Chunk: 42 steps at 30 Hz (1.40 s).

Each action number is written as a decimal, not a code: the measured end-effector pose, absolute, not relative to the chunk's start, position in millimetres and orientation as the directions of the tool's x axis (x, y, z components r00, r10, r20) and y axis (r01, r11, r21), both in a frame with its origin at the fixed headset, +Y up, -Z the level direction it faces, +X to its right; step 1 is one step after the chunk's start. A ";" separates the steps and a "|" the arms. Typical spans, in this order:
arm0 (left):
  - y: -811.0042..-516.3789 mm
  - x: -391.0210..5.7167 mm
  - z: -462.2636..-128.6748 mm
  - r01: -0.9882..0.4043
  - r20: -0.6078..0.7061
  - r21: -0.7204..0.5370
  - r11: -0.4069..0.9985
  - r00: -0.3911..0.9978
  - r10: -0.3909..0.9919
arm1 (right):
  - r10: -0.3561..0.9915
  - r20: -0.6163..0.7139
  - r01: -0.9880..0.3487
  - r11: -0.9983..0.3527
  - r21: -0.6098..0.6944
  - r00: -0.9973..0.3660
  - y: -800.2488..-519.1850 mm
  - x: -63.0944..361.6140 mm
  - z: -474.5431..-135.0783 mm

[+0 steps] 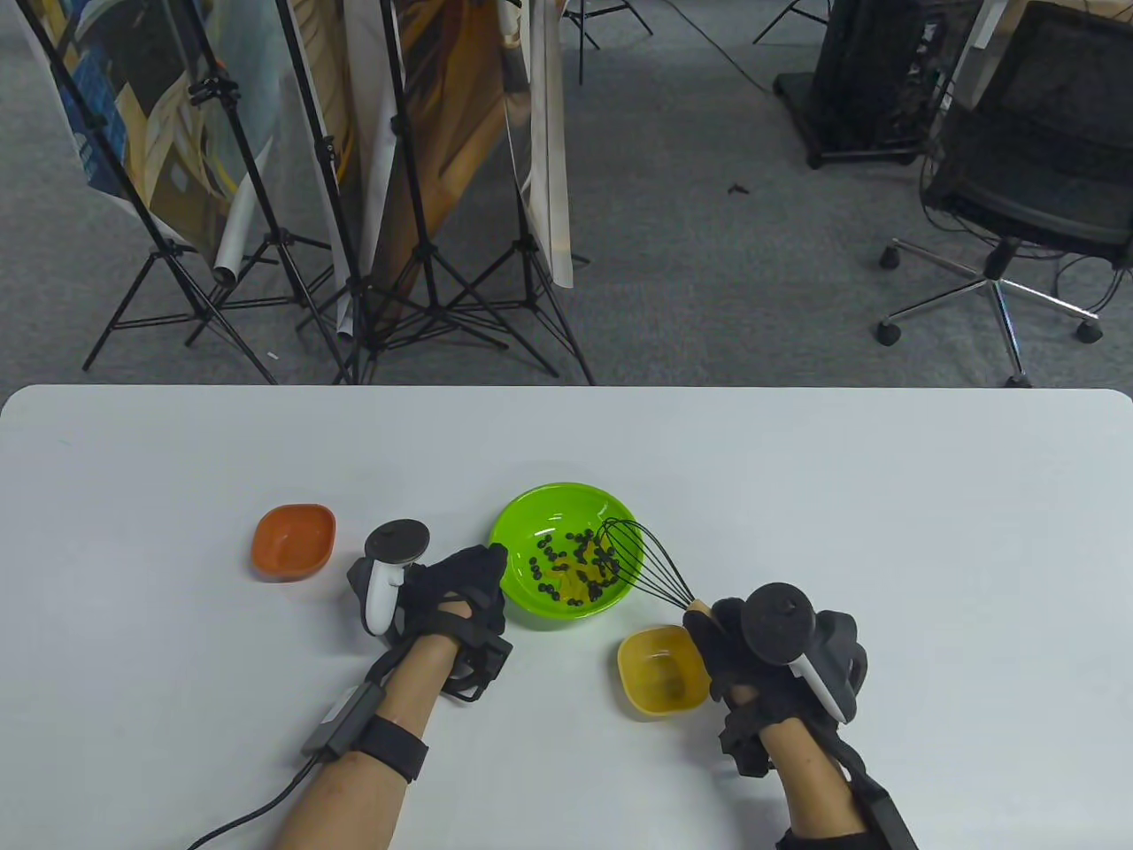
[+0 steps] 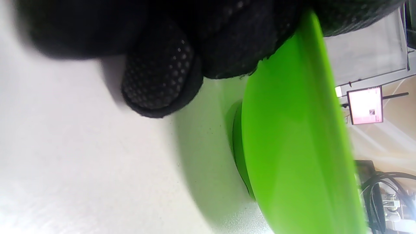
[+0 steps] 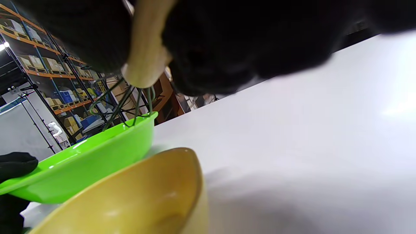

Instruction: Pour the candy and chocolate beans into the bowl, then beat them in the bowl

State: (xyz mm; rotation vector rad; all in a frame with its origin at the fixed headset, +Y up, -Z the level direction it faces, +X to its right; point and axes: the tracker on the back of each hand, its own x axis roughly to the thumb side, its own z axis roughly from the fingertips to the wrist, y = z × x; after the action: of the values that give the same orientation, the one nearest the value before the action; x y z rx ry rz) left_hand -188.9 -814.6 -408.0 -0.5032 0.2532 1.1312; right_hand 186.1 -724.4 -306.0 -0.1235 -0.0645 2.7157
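white table (image 1: 797,496), grey carpet (image 1: 708,221) beyond

Place: a recording studio set inside a warehouse.
Far left: backdrop stands (image 1: 425,221) on tripods with printed sheets.
Far right: office chair (image 1: 1018,195) on grey carpet.
Right wrist view: storage racks (image 3: 48,71) of boxes.

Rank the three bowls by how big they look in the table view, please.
1. Green bowl, clearly the largest.
2. Yellow bowl and orange bowl look about alike; the yellow one sits nearer the camera and the right hand covers its edge, so no ranking.
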 end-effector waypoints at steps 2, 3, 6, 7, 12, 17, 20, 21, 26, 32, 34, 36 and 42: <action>-814.7 -189.0 -408.0 -0.909 -0.440 -0.254 0.330 0.413 0.798 | 0.428 -0.075 -0.424 -0.904 -0.059 -0.901 -725.6 187.3 -305.9; -814.8 -189.1 -408.0 -0.909 -0.440 -0.255 0.329 0.412 0.798 | 0.438 -0.065 -0.434 -0.898 -0.067 -0.897 -725.5 187.8 -305.8; -815.1 -189.2 -408.0 -0.911 -0.444 -0.254 0.326 0.409 0.797 | 0.461 -0.038 -0.455 -0.884 -0.105 -0.887 -722.0 192.5 -303.9; -815.3 -189.5 -408.2 -0.912 -0.447 -0.255 0.321 0.406 0.797 | 0.471 -0.048 -0.461 -0.877 -0.137 -0.881 -719.5 196.2 -302.4; -815.4 -189.8 -408.2 -0.914 -0.449 -0.257 0.314 0.401 0.799 | 0.485 -0.164 -0.443 -0.865 -0.236 -0.859 -715.5 224.4 -298.3; -815.5 -190.0 -408.1 -0.914 -0.449 -0.257 0.313 0.400 0.799 | 0.448 -0.286 -0.392 -0.890 -0.233 -0.847 -732.6 246.1 -300.7; -815.5 -190.2 -408.1 -0.914 -0.449 -0.255 0.316 0.401 0.799 | 0.375 -0.347 -0.316 -0.924 -0.214 -0.860 -743.6 250.4 -304.8; -815.5 -190.3 -408.1 -0.914 -0.449 -0.254 0.316 0.401 0.798 | 0.335 -0.361 -0.292 -0.941 -0.169 -0.871 -747.8 250.4 -307.5; -815.7 -190.4 -408.0 -0.915 -0.449 -0.258 0.311 0.398 0.800 | 0.172 -0.358 -0.180 -0.984 -0.011 -0.918 -757.6 238.9 -314.1; -816.1 -191.2 -407.6 -0.919 -0.451 -0.261 0.295 0.386 0.805 | -0.027 -0.315 -0.017 -0.990 0.138 -0.949 -768.4 217.0 -321.7; -816.2 -191.3 -407.5 -0.920 -0.452 -0.260 0.293 0.384 0.805 | -0.039 -0.310 -0.003 -0.991 0.133 -0.950 -769.0 214.4 -322.4; -816.2 -191.3 -407.3 -0.921 -0.453 -0.257 0.293 0.382 0.805 | -0.040 -0.309 -0.001 -0.991 0.132 -0.950 -769.5 214.3 -322.6; -817.0 -193.8 -406.0 -0.933 -0.455 -0.241 0.268 0.353 0.817 | 0.048 -0.316 -0.096 -0.986 0.137 -0.948 -765.5 223.7 -320.1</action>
State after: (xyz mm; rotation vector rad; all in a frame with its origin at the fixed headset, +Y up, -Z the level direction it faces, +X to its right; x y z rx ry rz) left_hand -193.8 -817.0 -406.0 -0.5140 0.2605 1.1979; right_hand 223.7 -765.5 -320.1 -0.4841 0.2316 3.0209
